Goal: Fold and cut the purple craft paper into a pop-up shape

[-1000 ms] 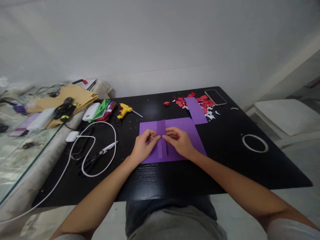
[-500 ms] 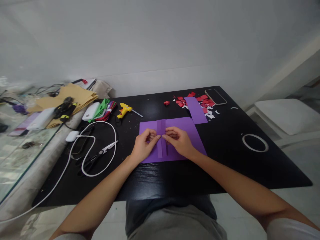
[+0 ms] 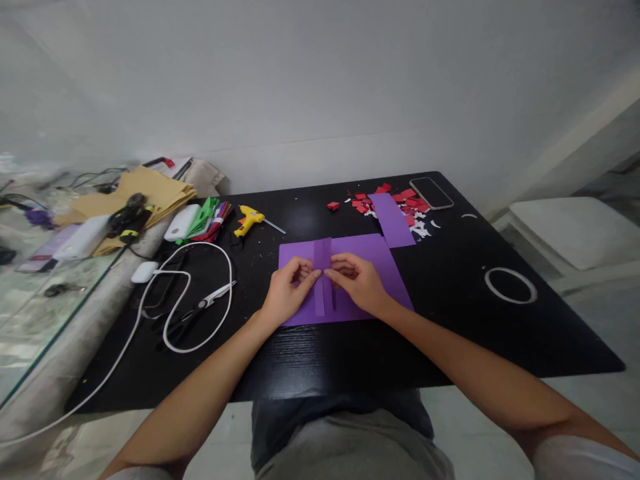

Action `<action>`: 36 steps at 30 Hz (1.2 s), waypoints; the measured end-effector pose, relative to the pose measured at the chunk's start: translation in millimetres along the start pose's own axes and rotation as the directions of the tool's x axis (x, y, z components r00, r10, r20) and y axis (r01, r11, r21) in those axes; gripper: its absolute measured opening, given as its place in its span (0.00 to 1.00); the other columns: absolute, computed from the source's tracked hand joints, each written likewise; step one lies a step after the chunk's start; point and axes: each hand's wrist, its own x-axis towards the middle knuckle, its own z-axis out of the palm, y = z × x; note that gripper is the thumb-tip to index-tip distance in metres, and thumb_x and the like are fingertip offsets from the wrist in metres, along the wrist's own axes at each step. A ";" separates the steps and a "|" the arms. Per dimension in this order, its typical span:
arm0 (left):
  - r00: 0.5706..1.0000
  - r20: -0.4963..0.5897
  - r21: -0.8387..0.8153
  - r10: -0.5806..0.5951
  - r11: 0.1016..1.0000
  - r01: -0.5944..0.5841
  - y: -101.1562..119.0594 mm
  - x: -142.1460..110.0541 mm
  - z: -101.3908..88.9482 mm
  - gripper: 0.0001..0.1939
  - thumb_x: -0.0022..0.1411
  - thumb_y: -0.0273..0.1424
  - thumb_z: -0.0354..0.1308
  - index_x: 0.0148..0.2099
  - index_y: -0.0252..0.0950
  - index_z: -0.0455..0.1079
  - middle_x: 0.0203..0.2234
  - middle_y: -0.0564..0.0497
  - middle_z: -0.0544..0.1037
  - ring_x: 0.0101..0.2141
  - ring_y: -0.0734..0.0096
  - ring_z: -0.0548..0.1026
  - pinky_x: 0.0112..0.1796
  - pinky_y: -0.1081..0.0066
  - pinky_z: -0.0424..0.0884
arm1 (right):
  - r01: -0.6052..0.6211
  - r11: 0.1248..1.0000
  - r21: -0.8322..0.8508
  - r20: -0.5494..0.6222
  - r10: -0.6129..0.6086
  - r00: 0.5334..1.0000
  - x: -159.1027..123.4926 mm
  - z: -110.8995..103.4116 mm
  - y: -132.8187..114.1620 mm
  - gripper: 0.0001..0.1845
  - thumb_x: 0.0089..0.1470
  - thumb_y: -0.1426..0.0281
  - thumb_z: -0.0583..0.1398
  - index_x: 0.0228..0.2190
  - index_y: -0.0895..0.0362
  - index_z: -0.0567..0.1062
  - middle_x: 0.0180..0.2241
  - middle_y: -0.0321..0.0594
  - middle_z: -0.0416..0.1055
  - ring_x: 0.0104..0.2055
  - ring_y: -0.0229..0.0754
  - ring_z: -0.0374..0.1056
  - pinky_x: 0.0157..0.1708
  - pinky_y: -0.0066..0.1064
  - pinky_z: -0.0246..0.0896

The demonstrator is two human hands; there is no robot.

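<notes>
A folded purple paper strip (image 3: 321, 301) is pinched between my two hands, its length running away from me. My left hand (image 3: 290, 287) grips its left edge between thumb and curled fingers. On the opposite edge, my right hand (image 3: 359, 283) has a matching pinch, the two thumb tips almost meeting. Beneath both hands lies a larger purple sheet (image 3: 385, 267), flat on the black table (image 3: 320, 367). Another purple paper piece (image 3: 393, 220) rests at the sheet's far right corner, partly over red and white scraps.
Red paper scraps (image 3: 405, 195) and a phone (image 3: 431, 193) lie at the back right. A tape ring (image 3: 511, 285) is at the right. Leftward are a yellow glue gun (image 3: 249, 220), scissors (image 3: 203, 305), a looped white cable (image 3: 231, 267) and folded coloured papers (image 3: 205, 220).
</notes>
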 end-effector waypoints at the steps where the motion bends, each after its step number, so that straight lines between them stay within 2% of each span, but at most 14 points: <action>1: 1.000 -0.001 0.000 0.001 1.000 -0.001 -0.2 -0.1 0.0 0.11 0.66 0.39 0.66 0.40 0.37 0.73 0.26 0.55 0.77 0.27 0.74 0.75 0.31 0.74 0.74 | 0.001 1.000 0.000 0.000 -0.001 1.000 0.2 0.0 0.4 0.19 0.51 0.58 0.71 0.41 0.53 0.77 0.32 0.38 0.80 0.33 0.43 0.78 0.33 0.36 0.77; 14: 1.000 -0.005 -0.029 -0.001 1.000 0.001 -1.7 0.5 0.1 0.09 0.66 0.37 0.65 0.41 0.37 0.73 0.26 0.55 0.77 0.26 0.75 0.75 0.31 0.75 0.73 | 0.017 1.000 0.001 0.012 -0.017 1.000 0.3 -0.6 0.6 0.18 0.51 0.59 0.71 0.41 0.52 0.77 0.32 0.38 0.80 0.31 0.43 0.78 0.33 0.37 0.78; 27: 0.999 -0.007 -0.108 -0.048 0.993 0.047 -3.6 0.6 0.6 0.13 0.65 0.39 0.67 0.43 0.37 0.72 0.28 0.54 0.77 0.27 0.75 0.76 0.31 0.75 0.73 | 0.037 0.999 -0.016 0.006 -0.037 0.999 -0.3 -0.8 0.1 0.16 0.52 0.60 0.70 0.40 0.52 0.77 0.32 0.38 0.81 0.31 0.43 0.78 0.32 0.37 0.78; 32: 0.997 0.027 -0.177 -0.076 0.981 0.079 -5.8 1.2 1.2 0.15 0.66 0.42 0.66 0.43 0.38 0.68 0.27 0.55 0.78 0.25 0.74 0.78 0.30 0.73 0.76 | 0.071 0.997 -0.039 -0.021 -0.072 0.997 -2.1 -0.7 -4.4 0.18 0.50 0.63 0.72 0.42 0.51 0.77 0.35 0.39 0.81 0.40 0.45 0.80 0.42 0.38 0.77; 36: 0.995 0.061 -0.203 -0.084 0.975 0.095 -6.8 2.1 2.0 0.16 0.66 0.43 0.66 0.41 0.39 0.66 0.26 0.55 0.78 0.26 0.71 0.80 0.32 0.71 0.78 | 0.099 0.994 -0.054 -0.049 -0.101 0.994 -2.6 -0.7 -5.8 0.14 0.52 0.63 0.71 0.40 0.51 0.76 0.37 0.39 0.80 0.42 0.45 0.80 0.46 0.39 0.76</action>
